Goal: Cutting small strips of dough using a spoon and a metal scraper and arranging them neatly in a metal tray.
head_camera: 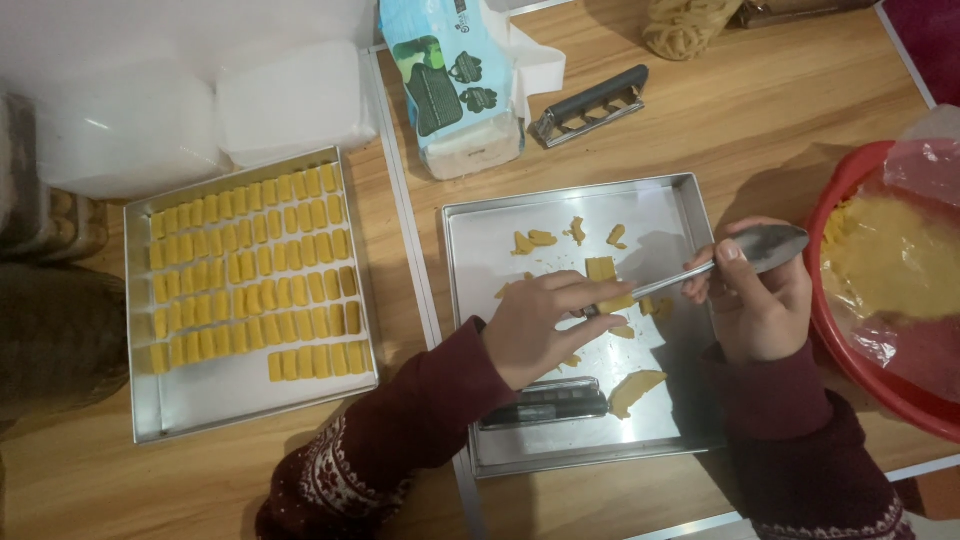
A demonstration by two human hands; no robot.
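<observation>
Our left hand (540,325) pinches its fingertips (608,296) down on a small rectangular block of yellow dough (602,270) in the shallow square metal tray (480,330) before us; its grip is closed on the dough where the handle tip of a metal spoon (745,252) meets it. Our right hand (758,310) has its grip wrapped shut around that spoon, bowl end toward the right.

Going left to right: a second metal tray (160,400) holds neat rows of yellow dough sticks (250,270), with white plastic tubs (200,110) behind it. Next, a blue and white packet (450,85) and a dark-handled metal cutter (590,105) lie on the wooden bench (760,110). Loose dough scraps (533,240) dot our tray, and a dark bar-shaped tool (545,400) sits near its front edge. At far right, a red plastic bowl (835,320) lined with a clear bag holds more yellow dough (885,255).

We judge the soft block could smear or tear if the pinch presses too hard, and the spoon could drag scraps into it. Our right sleeve (800,440) lies close to the bowl's rim, so a wide elbow swing might knock it. Free room is mostly the tray's bare middle and back; its raised walls hem in low sideways moves.
</observation>
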